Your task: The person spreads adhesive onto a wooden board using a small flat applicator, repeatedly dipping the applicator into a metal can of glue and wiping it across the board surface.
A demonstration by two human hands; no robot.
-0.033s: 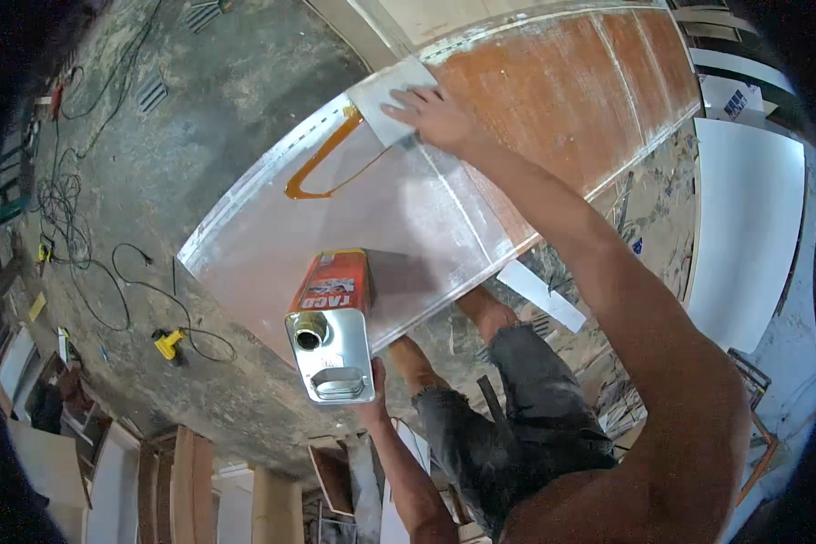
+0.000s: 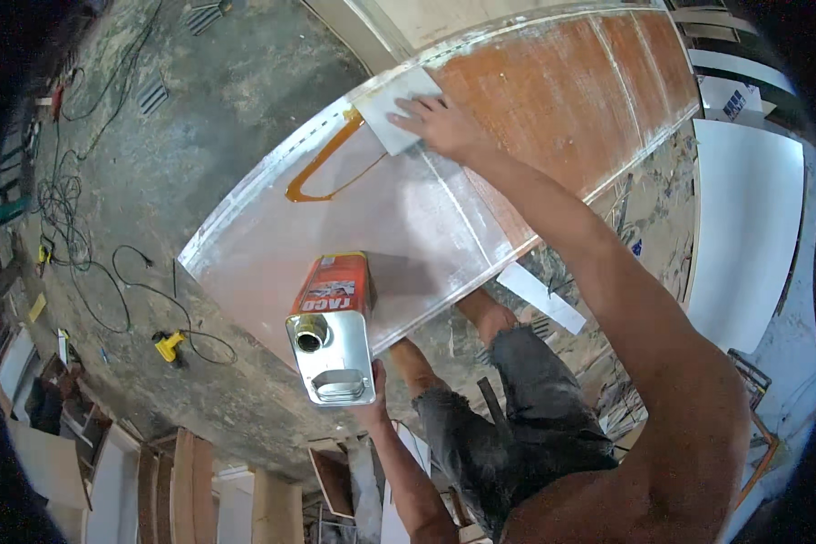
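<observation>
My left hand (image 2: 374,406) grips the lower side of a rectangular metal can (image 2: 340,354), red on its side and silver on top. The can is tilted, its round spout open; part of that hand is hidden behind it. My right hand (image 2: 435,124), fingers stretched over its edge, holds a thin white rectangular sheet (image 2: 393,113) against the panel's far edge. A U-shaped streak of amber glue (image 2: 310,170) lies on the pale part of the long curved panel (image 2: 245,263), beside the sheet. To the right, the panel is covered by orange-brown coating (image 2: 526,100).
Black cables (image 2: 63,204) and a yellow power tool (image 2: 168,344) lie on the concrete floor at left. A white strip (image 2: 541,297) is by my legs. A large white sheet (image 2: 748,236) stands at right. Boards (image 2: 190,485) stand along the lower left.
My right hand and the white sheet have shifted slightly right and nearer. The can and my left hand have barely moved; the glue streak looks the same.
</observation>
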